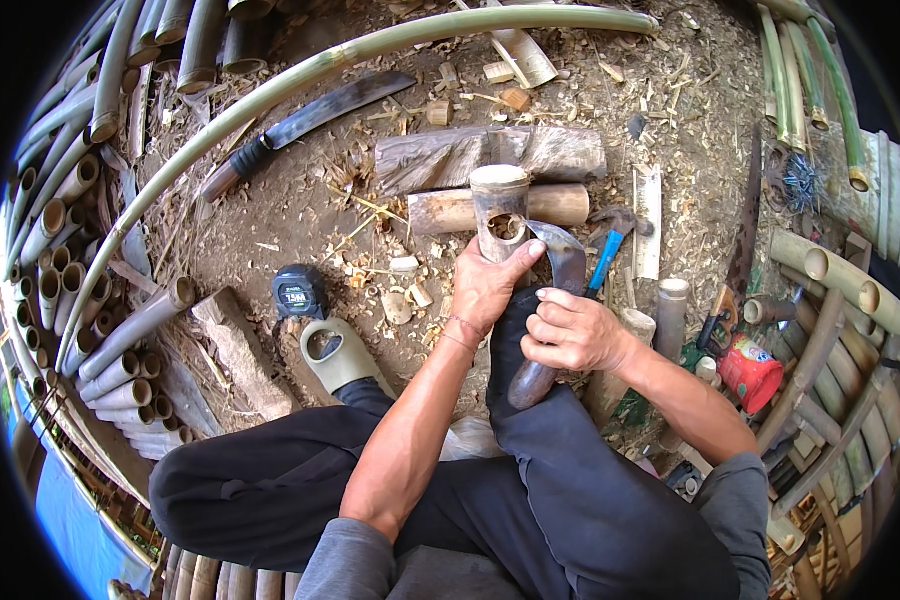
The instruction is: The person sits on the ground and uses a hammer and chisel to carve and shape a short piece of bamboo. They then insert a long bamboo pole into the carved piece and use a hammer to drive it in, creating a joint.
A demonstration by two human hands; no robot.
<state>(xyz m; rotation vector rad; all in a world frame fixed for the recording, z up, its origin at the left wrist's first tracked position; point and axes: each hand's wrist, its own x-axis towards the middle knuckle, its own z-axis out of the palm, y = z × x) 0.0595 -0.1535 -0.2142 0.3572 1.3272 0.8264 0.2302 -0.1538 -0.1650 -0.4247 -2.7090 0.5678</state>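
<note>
Pale, curled shavings (pixel 360 265) litter the rough dirt floor (pixel 245 245) before me. At twelve o'clock lies a coarse, weathered log (pixel 470 160); at eleven, a machete (pixel 330 112) with a broad, dark blade; at nine, smooth, hollow bamboo tubes (pixel 138 329) lie stacked. Toward one o'clock from the middle is my bamboo section (pixel 498 195), a stubby greyish-brown cylinder with a pale cut end and a roundish hole in its side. My left hand (pixel 492 285) clasps its lower part; my right hand (pixel 580 333) is curled round a curved knife (pixel 567 265), its hooked steel tip just beside the hole.
</note>
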